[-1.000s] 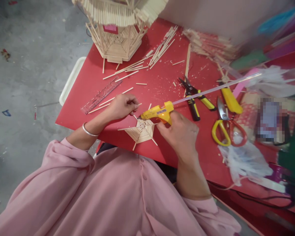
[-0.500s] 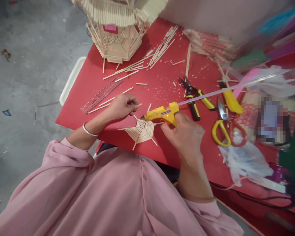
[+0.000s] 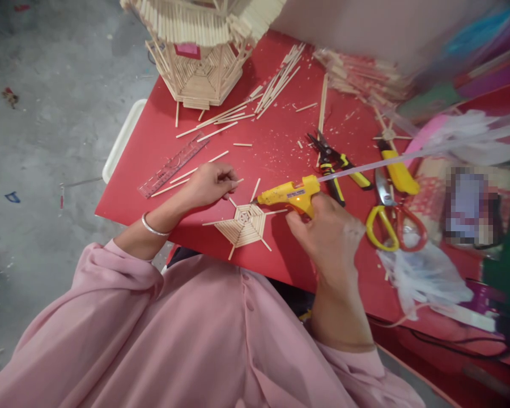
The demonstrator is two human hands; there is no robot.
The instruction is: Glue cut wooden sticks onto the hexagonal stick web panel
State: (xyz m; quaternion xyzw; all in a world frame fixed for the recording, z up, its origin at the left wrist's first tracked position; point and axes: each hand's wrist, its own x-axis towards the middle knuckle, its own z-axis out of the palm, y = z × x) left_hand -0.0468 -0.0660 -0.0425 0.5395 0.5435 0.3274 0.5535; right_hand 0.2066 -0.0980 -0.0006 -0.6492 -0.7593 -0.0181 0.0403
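Observation:
A yellow hot glue gun (image 3: pixel 295 195) is in my right hand (image 3: pixel 329 235), with a long clear glue stick (image 3: pixel 365 166) running out of its back. Its nozzle points left, over the upper right edge of a web-shaped panel of thin wooden sticks (image 3: pixel 242 229). That panel lies flat on the red table, several spokes reaching past its rim. Just above and left of it, my left hand (image 3: pixel 216 182) is closed, thumb and fingers pinching a short wooden stick (image 3: pixel 238 181) whose end pokes out to the right.
At the back stands a wooden-stick pavilion model (image 3: pixel 199 62). Loose sticks (image 3: pixel 280 85) and a clear ruler (image 3: pixel 174 164) lie on the red table (image 3: pixel 276 153). Rightward are pliers (image 3: pixel 338 164), a yellow cutter (image 3: pixel 402 170), scissors (image 3: pixel 393 218) and a plastic bag (image 3: pixel 425 272).
My right hand has drawn the glue gun a little to the right, so the nozzle sits nearer the panel's right side. My left hand keeps its pinch in nearly the same place.

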